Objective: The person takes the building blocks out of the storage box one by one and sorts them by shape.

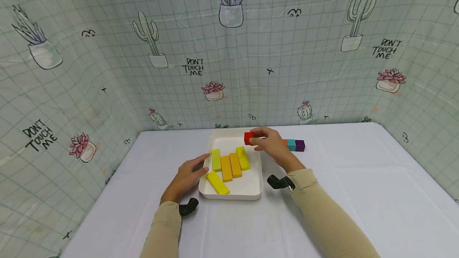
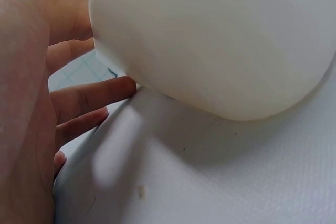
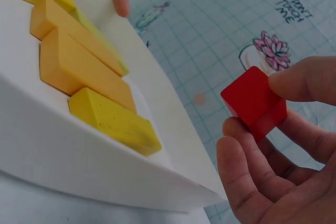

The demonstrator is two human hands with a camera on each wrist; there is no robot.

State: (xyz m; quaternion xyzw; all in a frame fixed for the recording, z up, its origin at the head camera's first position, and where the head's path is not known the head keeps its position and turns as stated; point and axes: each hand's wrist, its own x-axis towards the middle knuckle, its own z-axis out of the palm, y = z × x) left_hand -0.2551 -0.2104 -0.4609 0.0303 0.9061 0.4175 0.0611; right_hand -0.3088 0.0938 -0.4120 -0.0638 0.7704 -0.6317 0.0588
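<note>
A red cube [image 1: 248, 138] is pinched between the thumb and fingers of my right hand [image 1: 270, 146], raised over the far right edge of the white tray [image 1: 247, 190]. In the right wrist view the red cube [image 3: 253, 100] shows plainly, held by the fingertips. My left hand [image 1: 186, 176] rests at the tray's left side, fingers extended, with fingertips at the rim. The left wrist view shows one extended finger touching the outside of the tray wall [image 2: 210, 51]. Inside the tray lie two orange blocks [image 1: 226, 168], yellow blocks [image 1: 218, 182] and a yellow-green block [image 1: 216, 160].
Right of the tray, a teal cube [image 1: 291, 145] and a purple cube [image 1: 300, 145] sit in a row with an orange-red cube [image 1: 285, 141], partly hidden by my right hand. A white cloth covers the table [image 1: 229, 230]. A patterned curtain [image 1: 251, 51] stands behind.
</note>
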